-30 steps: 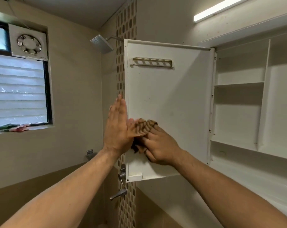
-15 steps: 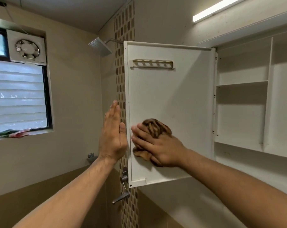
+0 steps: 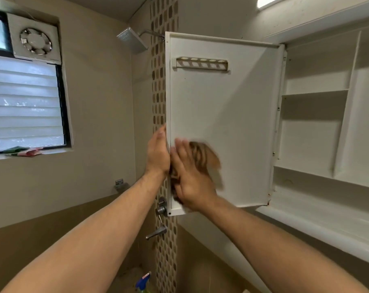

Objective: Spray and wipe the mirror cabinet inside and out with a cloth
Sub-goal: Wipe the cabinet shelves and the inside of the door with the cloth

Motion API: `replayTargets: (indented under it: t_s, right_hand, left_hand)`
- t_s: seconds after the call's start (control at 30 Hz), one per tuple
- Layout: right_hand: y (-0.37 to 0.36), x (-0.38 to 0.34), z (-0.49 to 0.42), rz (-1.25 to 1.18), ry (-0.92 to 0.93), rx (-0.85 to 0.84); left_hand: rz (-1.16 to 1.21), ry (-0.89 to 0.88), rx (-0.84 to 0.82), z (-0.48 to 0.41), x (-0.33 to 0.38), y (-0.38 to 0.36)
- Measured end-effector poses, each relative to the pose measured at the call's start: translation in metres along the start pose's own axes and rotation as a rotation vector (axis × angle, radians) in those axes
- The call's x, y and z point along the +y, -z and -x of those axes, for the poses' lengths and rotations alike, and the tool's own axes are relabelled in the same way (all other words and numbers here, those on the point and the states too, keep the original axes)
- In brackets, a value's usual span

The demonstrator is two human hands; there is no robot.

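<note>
The white mirror cabinet (image 3: 318, 106) hangs open on the right wall, its door (image 3: 225, 115) swung out toward me with the inner face showing. My right hand (image 3: 189, 180) presses a brown striped cloth (image 3: 202, 155) flat against the lower left of that face; hand and cloth are motion-blurred. My left hand (image 3: 158, 153) lies with straight fingers against the door's free left edge, behind it. A blue-topped spray bottle (image 3: 143, 282) shows at the bottom edge.
A toothbrush rack (image 3: 201, 64) is fixed near the door's top. Bare shelves (image 3: 314, 93) fill the cabinet. A shower head (image 3: 131, 40) and tap fittings (image 3: 160, 210) sit on the tiled strip behind the door. A window (image 3: 25, 102) and exhaust fan (image 3: 35, 41) are at left.
My right hand has swept the cloth across the door's lower left, now with fingers pointing upward. The left hand moved closer against the door's edge. The view tilted slightly down.
</note>
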State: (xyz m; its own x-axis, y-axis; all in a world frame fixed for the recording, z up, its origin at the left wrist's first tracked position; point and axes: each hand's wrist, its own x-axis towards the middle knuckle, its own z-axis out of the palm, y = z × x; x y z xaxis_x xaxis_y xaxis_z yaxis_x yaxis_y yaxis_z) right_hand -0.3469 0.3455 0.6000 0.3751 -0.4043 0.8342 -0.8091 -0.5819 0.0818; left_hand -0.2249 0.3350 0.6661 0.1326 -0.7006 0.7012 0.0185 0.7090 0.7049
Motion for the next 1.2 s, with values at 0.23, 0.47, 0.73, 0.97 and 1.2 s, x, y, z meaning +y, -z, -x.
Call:
replayTargets:
  t_s: [0.23, 0.47, 0.73, 0.97, 1.2]
  right_hand:
    - [-0.003, 0.030, 0.085, -0.028, -0.065, -0.107]
    - [0.046, -0.007, -0.053, -0.183, -0.567, 0.350]
    - [0.017, -0.046, -0.078, -0.205, -0.224, 0.193]
    - [-0.027, 0.010, 0.098, -0.065, -0.166, -0.046]
    - [-0.012, 0.017, 0.073, -0.278, -1.180, 0.491]
  left_hand:
    - [-0.133, 0.266, -0.154, 0.019, -0.008, 0.006]
    - [0.082, 0.449, -0.141, 0.025, -0.017, 0.018]
    - [0.347, 0.618, -0.135, 0.034, -0.021, 0.016]
    - [0.443, 0.648, -0.189, 0.050, -0.033, 0.020]
    - [0.188, 0.553, -0.130, 0.067, -0.041, 0.003]
